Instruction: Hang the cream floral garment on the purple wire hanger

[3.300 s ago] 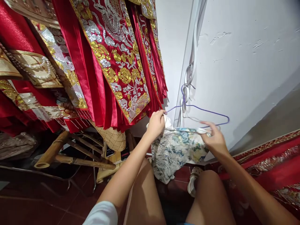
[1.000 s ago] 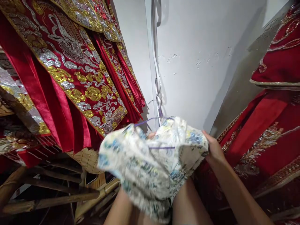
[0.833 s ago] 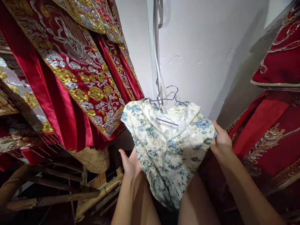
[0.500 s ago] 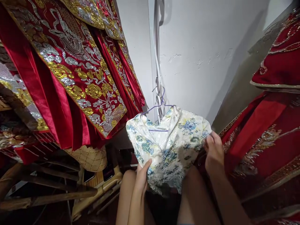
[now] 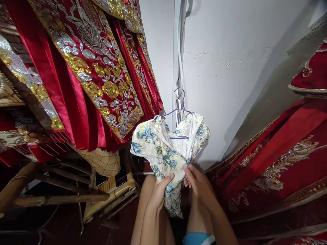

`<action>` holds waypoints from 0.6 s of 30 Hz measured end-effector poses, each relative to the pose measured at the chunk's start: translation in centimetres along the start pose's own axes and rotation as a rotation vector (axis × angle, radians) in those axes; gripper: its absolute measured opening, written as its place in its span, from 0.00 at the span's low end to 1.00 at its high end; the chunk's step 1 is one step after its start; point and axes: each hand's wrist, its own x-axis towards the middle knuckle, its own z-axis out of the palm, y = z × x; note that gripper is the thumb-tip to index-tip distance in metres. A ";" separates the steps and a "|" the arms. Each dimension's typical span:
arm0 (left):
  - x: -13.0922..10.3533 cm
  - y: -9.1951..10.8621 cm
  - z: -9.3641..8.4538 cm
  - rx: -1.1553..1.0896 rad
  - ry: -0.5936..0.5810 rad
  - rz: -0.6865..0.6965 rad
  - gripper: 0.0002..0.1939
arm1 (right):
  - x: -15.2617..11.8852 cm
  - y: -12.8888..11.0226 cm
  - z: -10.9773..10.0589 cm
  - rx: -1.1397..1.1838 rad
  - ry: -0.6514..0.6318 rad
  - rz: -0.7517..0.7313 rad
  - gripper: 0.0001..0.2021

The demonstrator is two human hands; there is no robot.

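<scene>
Flowers [image 5: 173,162] in blue and yellow covered the white top [image 5: 165,149], which was on a purple hanger [image 5: 175,111] in front of the pale wall [image 5: 242,88]. The left hand [image 5: 162,187] pinched its front low down, thumb on the cloth and fingers hidden behind. Just beside it, the right hand [image 5: 198,180] pinched the edge of the neck opening. Shiny red clothes [image 5: 107,81] hung on the left, near some bamboo poles [image 5: 61,200].

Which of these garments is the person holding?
The pale floral top on the purple hanger, in left hand and right hand; neither holds the red garments.
</scene>
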 end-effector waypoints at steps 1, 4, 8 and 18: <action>-0.2 0.2 0.1 -0.008 -0.029 -0.009 0.32 | -0.1 -0.8 -0.1 -0.024 0.029 0.011 0.24; -0.3 0.2 0.4 -0.037 -0.037 -0.019 0.32 | -0.7 -1.8 -0.1 -0.052 0.094 0.008 0.25; 0.5 -0.3 0.1 -0.015 0.057 0.037 0.31 | -1.3 -1.5 -0.5 -0.033 0.121 -0.010 0.25; 1.6 -4.2 0.4 0.795 0.201 0.765 0.14 | -0.6 -0.4 1.0 0.207 0.058 0.060 0.22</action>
